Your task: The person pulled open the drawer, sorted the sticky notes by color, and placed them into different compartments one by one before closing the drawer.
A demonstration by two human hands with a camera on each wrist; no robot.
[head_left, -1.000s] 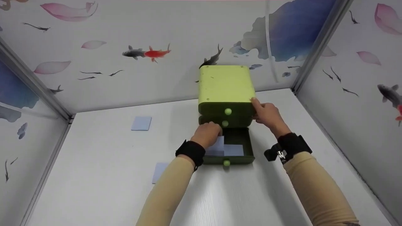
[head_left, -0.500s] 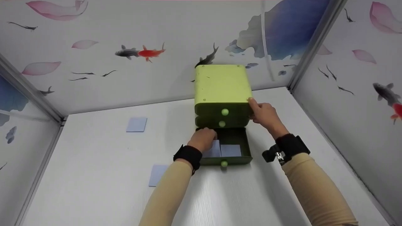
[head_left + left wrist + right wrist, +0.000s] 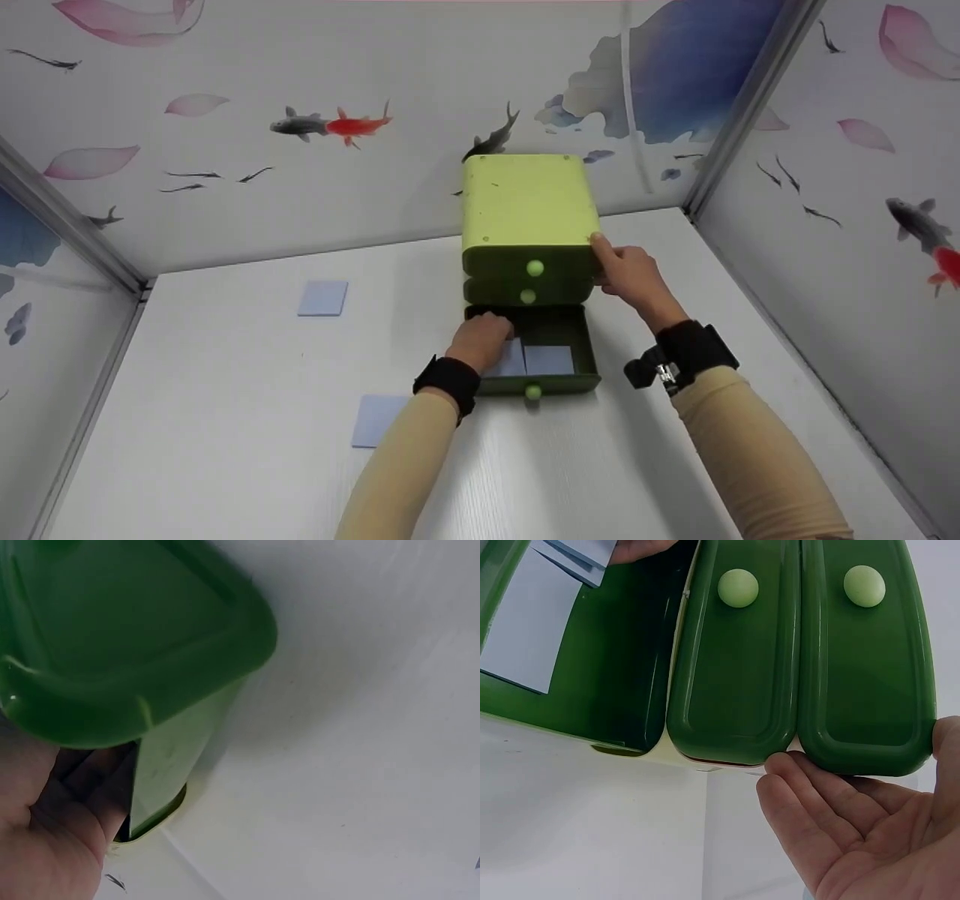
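A light-green cabinet (image 3: 529, 210) with three drawers stands at the back of the white table (image 3: 225, 375). Its bottom drawer (image 3: 581, 341) is pulled out. My left hand (image 3: 484, 337) reaches into the drawer's left half, fingers curled down onto a blue-grey card (image 3: 514, 361); a second card (image 3: 549, 360) lies flat beside it. The left wrist view shows only the drawer's outer corner (image 3: 127, 652) and my palm (image 3: 45, 840). My right hand (image 3: 630, 274) lies flat against the cabinet's right side, thumb at the top corner. In the right wrist view its fingers (image 3: 817, 810) are straight, next to the two closed drawer fronts (image 3: 739, 652).
Two more blue-grey cards lie on the table: one at the back left (image 3: 323, 298), one by my left forearm (image 3: 379, 420). Walls papered with fish and petals enclose the table at the back (image 3: 300, 187), the left and the right (image 3: 825, 225).
My left hand has gone deeper into the open drawer, and the card it holds has dropped from tilted to nearly flat. The right hand has stayed on the cabinet's side.
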